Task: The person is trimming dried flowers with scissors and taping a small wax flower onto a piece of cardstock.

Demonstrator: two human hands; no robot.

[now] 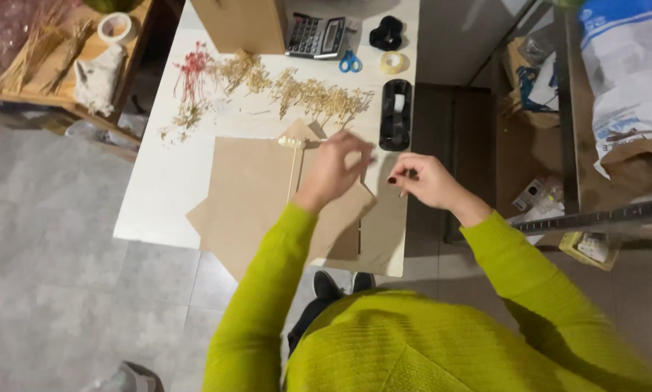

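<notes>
My left hand (pixel 337 168) hovers over sheets of brown kraft paper (pixel 253 196) on the white table (pixel 159 196), fingers pinched together; what it pinches is too blurred to tell. My right hand (pixel 424 180) is beside it at the table's right edge, fingers curled, apparently pinching something thin. A thin pale stem with a small white flower head (pixel 292 144) lies on the paper. Both arms wear yellow-green sleeves.
Dried beige sprigs (pixel 319 94) and red sprigs (pixel 192 72) lie across the table. A black tape dispenser (pixel 396 115), tape roll (pixel 393 63), blue scissors (pixel 350 62), calculator (pixel 316 36) and cardboard box (pixel 242 25) stand at the far end. Wooden shelf left, metal rack with bags right.
</notes>
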